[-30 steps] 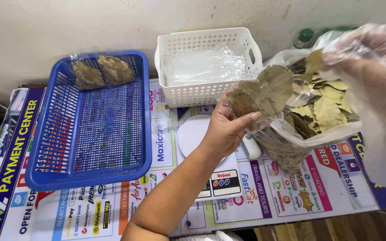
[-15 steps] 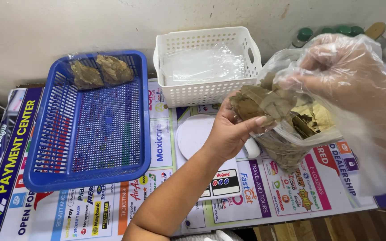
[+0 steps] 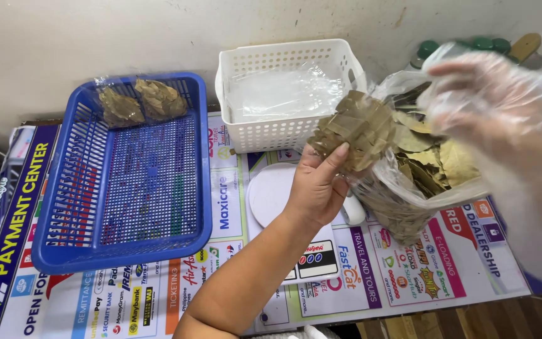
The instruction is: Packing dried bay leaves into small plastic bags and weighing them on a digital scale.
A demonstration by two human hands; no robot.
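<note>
Dried leaves (image 3: 354,129), a flat brown-green bunch, sit at centre frame in the left hand (image 3: 317,185), whose grip is clenched around their lower edge with the thumb lying up the front of the bunch. That hand is bare and rises from the lower middle of the frame, held above a white digital scale (image 3: 271,194) lying on the desk (image 3: 409,276), which is covered with colourful printed posters.

To the right of the bunch, just beside it, a clear plastic bag (image 3: 409,188) stands open and full of more loose leaves. The right hand (image 3: 490,107), wearing a thin transparent glove, hovers blurred over the bag in the upper right of the frame; its fingers are spread and its grip is released, holding nothing that shows.

Behind the bunch, at top centre, a white perforated basket (image 3: 283,135) holds clear plastic bags. In the left half of the frame lies a blue plastic tray (image 3: 64,207) with a mesh bottom, and two small packets of leaves (image 3: 140,103) rest against its far wall. Green-capped jars (image 3: 465,45) stand at the upper right edge, behind the gloved hand.
</note>
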